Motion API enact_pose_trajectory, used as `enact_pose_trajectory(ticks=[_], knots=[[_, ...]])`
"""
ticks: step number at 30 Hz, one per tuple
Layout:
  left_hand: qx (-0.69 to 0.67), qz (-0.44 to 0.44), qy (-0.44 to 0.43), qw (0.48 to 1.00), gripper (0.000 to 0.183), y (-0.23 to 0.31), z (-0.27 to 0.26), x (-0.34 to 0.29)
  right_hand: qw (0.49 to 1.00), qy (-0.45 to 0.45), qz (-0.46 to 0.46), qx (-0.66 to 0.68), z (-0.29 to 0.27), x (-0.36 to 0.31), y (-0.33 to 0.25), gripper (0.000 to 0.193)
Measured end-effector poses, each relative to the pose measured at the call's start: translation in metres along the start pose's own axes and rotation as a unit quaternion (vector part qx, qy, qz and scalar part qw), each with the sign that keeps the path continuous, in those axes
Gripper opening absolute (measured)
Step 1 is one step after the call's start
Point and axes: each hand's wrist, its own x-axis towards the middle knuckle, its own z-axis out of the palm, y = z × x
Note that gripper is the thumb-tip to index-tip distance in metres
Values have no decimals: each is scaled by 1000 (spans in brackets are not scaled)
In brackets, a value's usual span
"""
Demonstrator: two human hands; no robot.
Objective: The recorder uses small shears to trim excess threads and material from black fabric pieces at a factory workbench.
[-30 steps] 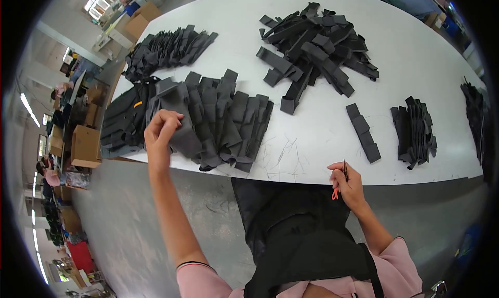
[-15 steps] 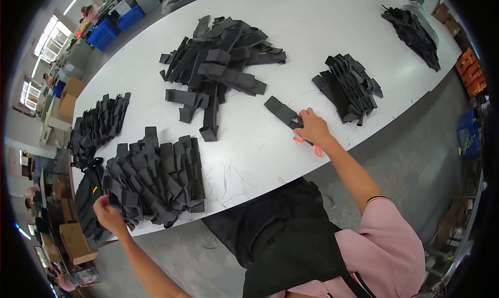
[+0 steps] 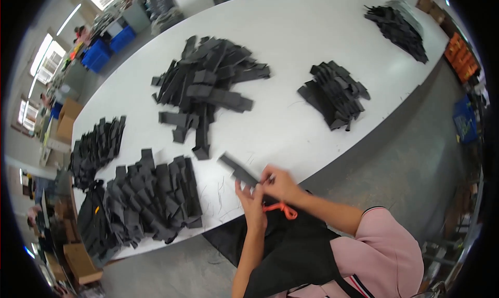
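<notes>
Over the table's near edge, my two hands meet at the near end of a black fabric strip (image 3: 238, 169), which is blurred and points away to the far left. My left hand (image 3: 253, 207) is closed on the strip from below, fingertips at its near end. My right hand (image 3: 283, 186) pinches at the same end, thumb and forefinger together. Below my right hand hang the orange handles of scissors (image 3: 283, 210). Their blades are hidden, and I cannot tell which hand bears them.
On the white table (image 3: 280, 126) lie a loose heap of black strips (image 3: 208, 74), a wide stack of strips (image 3: 150, 199) at near left, smaller stacks at far left (image 3: 99, 150) and right (image 3: 335, 95), and a black bundle (image 3: 397, 30) at far right. Thread scraps lie near the front edge.
My left hand has come from the near-left stack to the middle and taken hold of the strip. My right hand has brought the strip and scissors left and nearer. The view has shifted slightly.
</notes>
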Motion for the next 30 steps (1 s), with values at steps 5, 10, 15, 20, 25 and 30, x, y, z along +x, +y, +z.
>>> enact_pose_trajectory(ticks=[5, 10, 15, 20, 25, 30], knots=[[12, 44, 49, 998, 43, 11, -6, -11, 953, -190, 118, 202, -8, -21, -8, 24], [80, 6, -10, 997, 35, 12, -14, -25, 946, -210, 146, 200, 0, -12, -22, 27], [65, 8, -57, 996, 41, 30, -8, -39, 964, -181, 78, 179, 7, 2, -17, 34], [103, -3, -4, 995, 48, 14, -33, -33, 991, -116, 46, 38, 18, -14, -26, 35], [255, 158, 43, 953, 55, 17, -8, -30, 994, -4, -94, -56, 30, -9, -8, 31], [320, 136, 59, 936, 41, 12, -68, -13, 989, -5, -134, -64, 36, -5, 10, 40]])
